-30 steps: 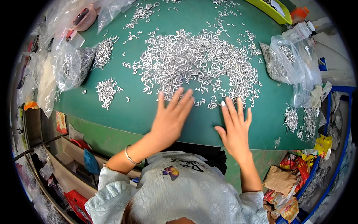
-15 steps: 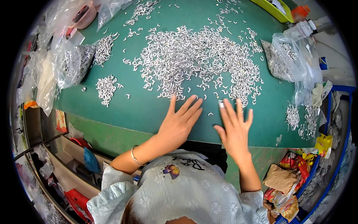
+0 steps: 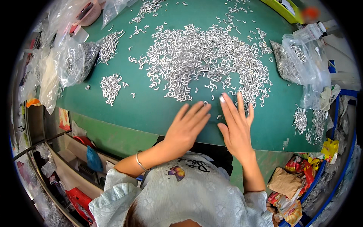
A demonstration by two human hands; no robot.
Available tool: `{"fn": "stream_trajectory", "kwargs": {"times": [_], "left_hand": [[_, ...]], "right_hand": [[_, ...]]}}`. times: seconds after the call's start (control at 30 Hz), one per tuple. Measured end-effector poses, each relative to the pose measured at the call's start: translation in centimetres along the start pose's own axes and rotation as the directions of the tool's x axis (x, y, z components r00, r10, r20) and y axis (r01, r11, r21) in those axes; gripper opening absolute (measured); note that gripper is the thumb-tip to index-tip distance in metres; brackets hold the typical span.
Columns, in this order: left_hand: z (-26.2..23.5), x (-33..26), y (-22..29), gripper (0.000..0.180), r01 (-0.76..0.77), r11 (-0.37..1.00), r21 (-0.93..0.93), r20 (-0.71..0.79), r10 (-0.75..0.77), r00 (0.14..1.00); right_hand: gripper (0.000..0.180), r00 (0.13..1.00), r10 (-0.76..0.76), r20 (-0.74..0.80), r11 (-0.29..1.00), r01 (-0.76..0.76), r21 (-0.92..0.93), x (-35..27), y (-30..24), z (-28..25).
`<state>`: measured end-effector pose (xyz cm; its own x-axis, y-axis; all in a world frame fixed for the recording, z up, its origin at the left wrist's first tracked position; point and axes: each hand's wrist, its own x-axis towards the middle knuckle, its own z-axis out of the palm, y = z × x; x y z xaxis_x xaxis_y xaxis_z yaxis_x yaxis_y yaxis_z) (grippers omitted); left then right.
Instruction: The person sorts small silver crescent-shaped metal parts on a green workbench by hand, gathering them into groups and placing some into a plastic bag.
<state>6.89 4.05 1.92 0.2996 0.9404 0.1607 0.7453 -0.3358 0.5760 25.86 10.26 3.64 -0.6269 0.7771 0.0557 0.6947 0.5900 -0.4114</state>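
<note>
Left hand (image 3: 188, 126) and right hand (image 3: 237, 130) have loose fingers (image 3: 228, 111). Lots of bits (image 3: 211, 53) seem left mid-worktop (image 3: 143, 113); small piles (image 3: 300, 121) sit near its front right corner.

Workshop; green worktable (image 3: 128, 118); heaped silvery parts (image 3: 189, 56); bagged parts (image 3: 283, 64)

On the green table (image 3: 151, 115) we see a heap of curved silvery metal pieces (image 3: 185, 60) — between a bulging clear plastic bag (image 3: 77, 62) at left and a slumped clear plastic bag (image 3: 291, 62) at right.
</note>
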Motion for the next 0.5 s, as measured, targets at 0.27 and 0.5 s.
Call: {"fn": "stream_trajectory", "kwargs": {"times": [0.27,0.5], "left_hand": [[-1.5,-2.4,-0.9,0.040,0.071,0.997,0.013,-0.030,-0.071,0.997],[-0.9,-2.4,-0.4,0.034,0.071,0.993,-0.097,-0.139,-0.084,0.987]], "right_hand": [[0.076,0.968,0.097,0.229,0.983,-0.058,-0.172,-2.1,-1.7,0.1],[0.075,0.994,-0.040,0.104,0.998,0.035,0.045,-0.1,-2.4,1.7]]}}
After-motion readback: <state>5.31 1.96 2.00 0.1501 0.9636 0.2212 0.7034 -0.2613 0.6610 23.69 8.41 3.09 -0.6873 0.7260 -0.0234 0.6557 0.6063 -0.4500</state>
